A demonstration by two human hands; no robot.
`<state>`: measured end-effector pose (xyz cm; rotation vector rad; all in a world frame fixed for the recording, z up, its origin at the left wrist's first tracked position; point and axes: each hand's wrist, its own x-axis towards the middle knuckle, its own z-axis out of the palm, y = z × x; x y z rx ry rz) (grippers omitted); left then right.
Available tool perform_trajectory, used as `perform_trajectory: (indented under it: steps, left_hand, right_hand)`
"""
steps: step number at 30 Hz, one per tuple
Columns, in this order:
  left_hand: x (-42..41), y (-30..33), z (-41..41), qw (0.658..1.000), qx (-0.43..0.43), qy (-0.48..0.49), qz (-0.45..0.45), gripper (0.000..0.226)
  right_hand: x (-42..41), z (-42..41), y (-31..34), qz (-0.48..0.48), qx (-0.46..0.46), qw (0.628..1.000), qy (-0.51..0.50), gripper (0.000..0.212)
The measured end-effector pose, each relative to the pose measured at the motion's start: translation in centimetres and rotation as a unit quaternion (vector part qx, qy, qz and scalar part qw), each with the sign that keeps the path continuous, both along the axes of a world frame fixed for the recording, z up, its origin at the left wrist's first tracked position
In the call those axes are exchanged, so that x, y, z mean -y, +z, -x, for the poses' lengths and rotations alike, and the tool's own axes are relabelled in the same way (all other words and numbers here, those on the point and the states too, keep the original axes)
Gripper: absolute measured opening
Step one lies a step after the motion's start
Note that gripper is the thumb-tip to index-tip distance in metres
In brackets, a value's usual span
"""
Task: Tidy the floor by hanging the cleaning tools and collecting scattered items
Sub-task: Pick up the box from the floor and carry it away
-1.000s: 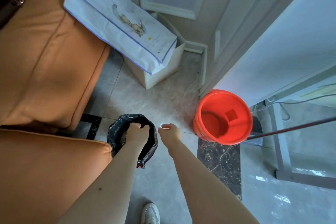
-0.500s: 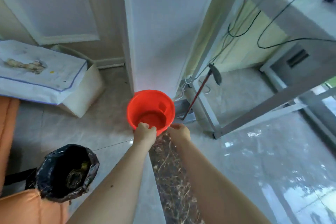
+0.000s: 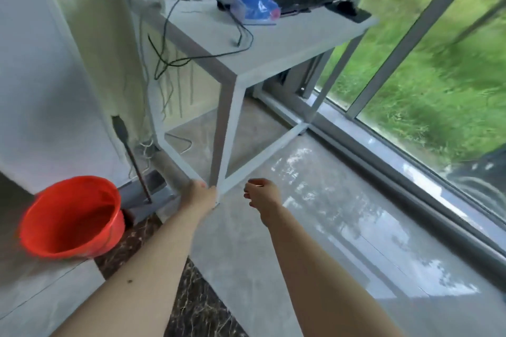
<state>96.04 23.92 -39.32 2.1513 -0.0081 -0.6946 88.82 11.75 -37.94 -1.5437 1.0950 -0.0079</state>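
Observation:
A red bucket (image 3: 71, 216) stands tilted on the floor at the lower left, nothing visible inside. Just right of it a long-handled cleaning tool (image 3: 131, 156) with a dark red shaft and black grip leans against the white wall, its foot in a grey base (image 3: 149, 194). My left hand (image 3: 200, 193) is stretched forward beside that base, in front of the white desk's leg (image 3: 224, 128), fingers curled under and holding nothing. My right hand (image 3: 261, 194) hovers to the right over bare floor, fingers loosely bent and apart, with nothing in it.
The white desk (image 3: 273, 44) carries cables, a blue plastic bag (image 3: 254, 7), a keyboard and boxes. Loose cords hang down behind it. A sliding glass door (image 3: 410, 123) runs along the right, with grass outside. The tiled floor has a dark marble strip (image 3: 197, 306).
The view has swung right: the sofa, black trash bag and paper bag are gone from sight, and the bucket has shifted to the lower left. Both hands moved from the bucket rim toward the desk leg.

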Motion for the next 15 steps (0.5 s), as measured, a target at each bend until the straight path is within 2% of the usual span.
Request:
perform_trajectory:
  steps: [5, 7, 12, 15]
  left_hand:
    - [10.9, 3.5, 4.6, 0.996, 0.052, -0.070, 0.008, 0.024]
    - [15.3, 4.8, 6.6, 0.993, 0.053, -0.104, 0.018, 0.029]
    - [24.9, 6.7, 11.2, 0.984, 0.048, -0.161, 0.052, 0.011]
    - [30.9, 7.8, 14.4, 0.974, 0.043, -0.214, 0.064, 0.018]
  right_hand:
    - [9.5, 6.2, 4.0, 0.008, 0.034, 0.997, -0.076, 0.030]
    - [13.0, 8.9, 5.7, 0.017, 0.050, 0.993, -0.110, 0.029]
    - [20.4, 15.4, 8.3, 0.028, 0.065, 0.979, -0.189, 0.029]
    - [24.8, 19.8, 9.1, 0.032, 0.069, 0.968, -0.241, 0.030]
